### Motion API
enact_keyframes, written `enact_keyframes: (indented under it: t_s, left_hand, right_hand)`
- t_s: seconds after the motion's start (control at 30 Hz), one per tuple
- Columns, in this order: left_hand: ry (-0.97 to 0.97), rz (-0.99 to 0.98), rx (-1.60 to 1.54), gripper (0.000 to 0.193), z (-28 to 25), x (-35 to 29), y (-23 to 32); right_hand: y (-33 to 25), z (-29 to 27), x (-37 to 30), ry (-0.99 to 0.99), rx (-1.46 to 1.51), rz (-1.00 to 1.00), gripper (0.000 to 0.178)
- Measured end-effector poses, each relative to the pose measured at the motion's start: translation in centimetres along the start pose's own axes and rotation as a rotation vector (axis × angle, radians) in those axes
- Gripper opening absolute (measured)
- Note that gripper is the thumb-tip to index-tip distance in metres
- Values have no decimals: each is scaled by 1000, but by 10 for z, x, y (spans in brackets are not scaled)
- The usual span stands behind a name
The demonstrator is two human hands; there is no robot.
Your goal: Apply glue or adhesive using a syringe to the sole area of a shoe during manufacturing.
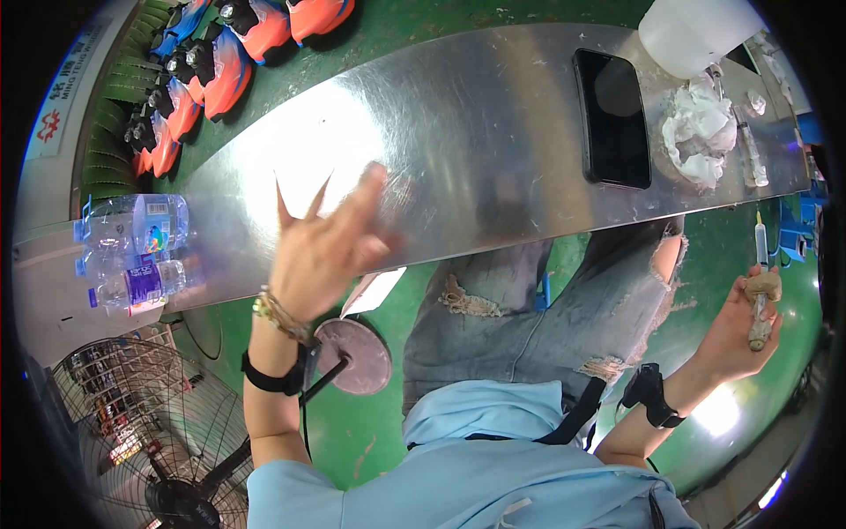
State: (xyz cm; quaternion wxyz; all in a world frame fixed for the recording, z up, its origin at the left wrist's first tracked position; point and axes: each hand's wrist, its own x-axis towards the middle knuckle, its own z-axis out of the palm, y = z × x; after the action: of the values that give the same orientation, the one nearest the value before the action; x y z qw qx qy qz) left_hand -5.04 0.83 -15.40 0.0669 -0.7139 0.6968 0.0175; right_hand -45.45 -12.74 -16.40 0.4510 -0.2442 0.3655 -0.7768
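My left hand (328,251) hangs over the shiny metal table (476,132), fingers spread and somewhat blurred. Two fingers look thin and pointed where the bright glare washes them out; I see nothing held there. At the far right, beyond the table's near edge, my right hand (738,319) is closed around a syringe (760,245). Its thin tip points away from me, and tan wrapping covers its lower part. A second syringe (752,157) lies on the table's right end, beside crumpled white tissue (699,128).
A black phone (614,119) lies left of the tissue, with a white container (692,35) behind. Plastic bottles (145,234) lie at the table's left end. Orange and blue shoes (229,70) stand beyond the table. A fan (159,432) and a round stool (354,357) are at lower left.
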Motion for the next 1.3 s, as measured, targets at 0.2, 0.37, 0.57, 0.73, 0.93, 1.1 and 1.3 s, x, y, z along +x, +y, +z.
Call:
enact_keyframes:
  t_s: [0.2,0.37,0.57,0.73,0.93,1.1,1.3]
  left_hand:
    - [108,84,96,65,-5,2,18]
    - [90,70,55,66,-3,-8,5]
    - [77,-32,109,69,-4,0,10]
    - [110,154,19,67,1,1,25]
    - [250,-47,161,61,6,17,10]
    - [470,83,26,42,3,18,30]
    - [586,-13,45,36,3,15,18]
  right_hand:
    - [1,5,-3,12,-24,11,25]
    - [1,0,1,-32,15,34,26]
    - [3,0,-2,-6,-21,19,25]
    - [6,2,-1,-34,-27,14,25]
    - [5,3,-1,-37,11,43,25]
    - [3,-4,3,-8,-26,9,25]
    - [4,-9,4,0,-13,20,25]
